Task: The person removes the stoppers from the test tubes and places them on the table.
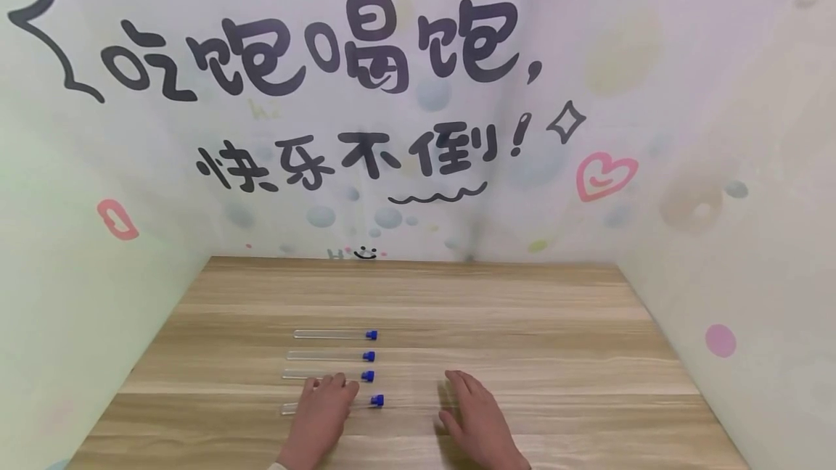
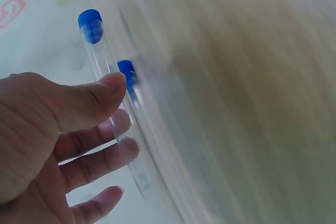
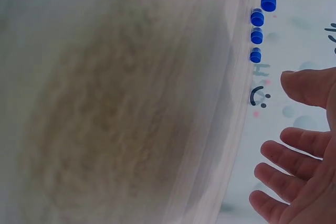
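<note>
Nearest me in the head view is a clear test tube [image 1: 377,401] with a blue cap. My left hand [image 1: 323,412] holds it, covering the middle of the tube. The left wrist view shows the thumb across this test tube [image 2: 96,56] and fingers on its other side. Beyond it lie three more capped test tubes [image 1: 323,375], [image 1: 326,356], [image 1: 329,334], roughly parallel, caps to the right. My right hand [image 1: 480,419] hovers low at the table's right of centre, fingers extended and holding nothing.
The wood-grain table [image 1: 555,332] carries the row of tubes on its left half. A white printed wall [image 1: 418,231] rises along the back edge, with side walls [image 1: 751,252] to left and right.
</note>
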`<control>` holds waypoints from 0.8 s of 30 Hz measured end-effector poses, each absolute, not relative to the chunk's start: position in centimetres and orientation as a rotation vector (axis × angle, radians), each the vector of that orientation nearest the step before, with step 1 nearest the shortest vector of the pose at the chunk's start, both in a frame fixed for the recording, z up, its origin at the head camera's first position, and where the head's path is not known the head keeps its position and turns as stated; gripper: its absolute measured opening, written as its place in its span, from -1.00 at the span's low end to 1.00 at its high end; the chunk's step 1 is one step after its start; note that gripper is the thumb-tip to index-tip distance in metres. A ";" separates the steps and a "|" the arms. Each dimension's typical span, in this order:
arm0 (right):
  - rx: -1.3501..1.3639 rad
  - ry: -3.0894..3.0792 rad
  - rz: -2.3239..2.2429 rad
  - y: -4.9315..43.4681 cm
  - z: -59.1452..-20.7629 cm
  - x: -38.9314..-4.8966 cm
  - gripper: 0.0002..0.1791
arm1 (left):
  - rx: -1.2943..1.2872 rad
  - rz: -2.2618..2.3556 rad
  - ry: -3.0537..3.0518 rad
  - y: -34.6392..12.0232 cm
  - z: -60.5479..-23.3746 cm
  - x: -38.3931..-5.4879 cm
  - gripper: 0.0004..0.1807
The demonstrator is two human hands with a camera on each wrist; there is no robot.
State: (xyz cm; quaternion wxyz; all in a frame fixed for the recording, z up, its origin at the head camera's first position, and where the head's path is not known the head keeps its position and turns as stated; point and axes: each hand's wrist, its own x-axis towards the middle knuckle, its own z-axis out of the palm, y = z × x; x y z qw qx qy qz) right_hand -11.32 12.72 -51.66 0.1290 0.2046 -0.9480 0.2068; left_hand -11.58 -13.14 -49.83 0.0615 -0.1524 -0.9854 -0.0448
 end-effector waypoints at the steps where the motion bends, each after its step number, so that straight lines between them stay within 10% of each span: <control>1: 0.593 -2.758 0.600 12.7 -51.7 -11.3 -0.39 | -0.470 -0.130 -2.980 -13.0 -49.7 -11.6 -0.74; 24: 0.633 -2.756 0.566 12.2 -49.7 -10.6 -0.43 | -0.671 -0.064 -2.856 -9.1 -47.8 -10.8 -0.80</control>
